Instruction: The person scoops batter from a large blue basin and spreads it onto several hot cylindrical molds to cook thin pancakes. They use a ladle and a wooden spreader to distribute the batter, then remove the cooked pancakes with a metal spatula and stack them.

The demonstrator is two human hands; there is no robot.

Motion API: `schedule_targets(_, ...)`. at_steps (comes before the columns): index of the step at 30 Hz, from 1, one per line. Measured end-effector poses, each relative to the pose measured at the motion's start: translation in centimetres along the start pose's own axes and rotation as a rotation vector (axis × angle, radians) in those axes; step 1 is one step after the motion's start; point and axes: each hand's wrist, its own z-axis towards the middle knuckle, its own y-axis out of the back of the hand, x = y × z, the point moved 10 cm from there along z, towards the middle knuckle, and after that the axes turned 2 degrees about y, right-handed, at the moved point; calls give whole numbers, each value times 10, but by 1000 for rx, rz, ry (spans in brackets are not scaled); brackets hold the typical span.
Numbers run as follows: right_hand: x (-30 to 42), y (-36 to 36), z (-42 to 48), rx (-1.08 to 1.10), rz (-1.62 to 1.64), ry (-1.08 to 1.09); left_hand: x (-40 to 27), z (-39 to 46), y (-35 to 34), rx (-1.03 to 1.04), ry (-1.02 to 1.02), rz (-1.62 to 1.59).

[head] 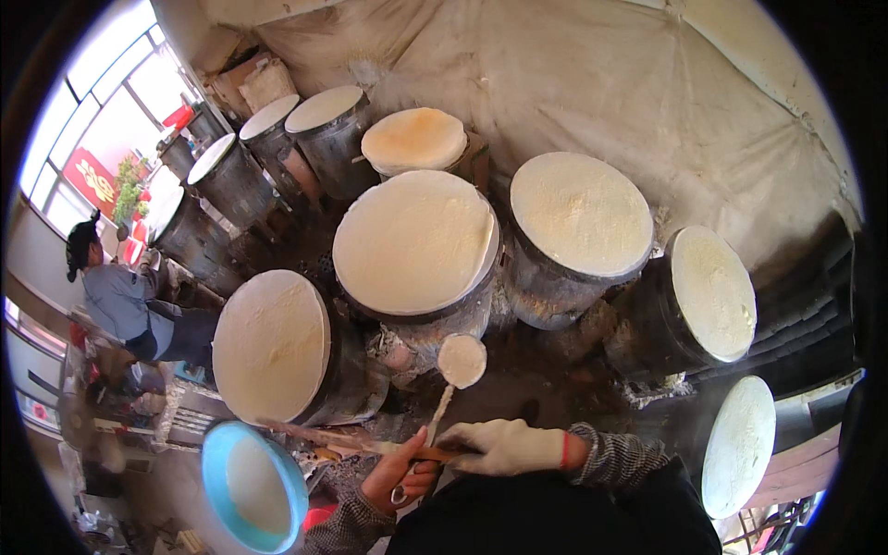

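Observation:
My bare left hand (401, 472) is closed around the looped metal handle of a ladle (462, 361), whose round bowl is coated in pale batter. A long tool with a wooden handle (430, 454), perhaps a spatula, crosses the ladle's handle at the same hand. My right hand (510, 447), in a white knitted glove with a red cuff, grips the wooden handle's right end. Leftward, the tool's blurred blade (312, 434) reaches to the lower rim of a round griddle (274, 347) covered with a pale batter sheet. Beside it stands a light-blue basin (297, 479) containing pale liquid.
Several drum stoves carry batter-covered round griddles, including the large middle one (416, 243) and one at right (583, 215). A browned round flatbread (414, 139) lies behind. A person (128, 305) works at far left. A stained sheet (590, 90) covers the back wall.

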Motion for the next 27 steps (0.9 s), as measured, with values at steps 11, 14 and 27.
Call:
schedule_targets(11, -7, 64, 15, -400, 400, 57, -34, -125, 59, 180, -212, -223)
schedule_targets(14, -58, 94, 36, -462, 467, -30, -43, -107, 47, 94, -228, -381)
schedule_targets(27, -133, 260, 91, -990, -700, -338, -36, -88, 54, -39, -65, -515)
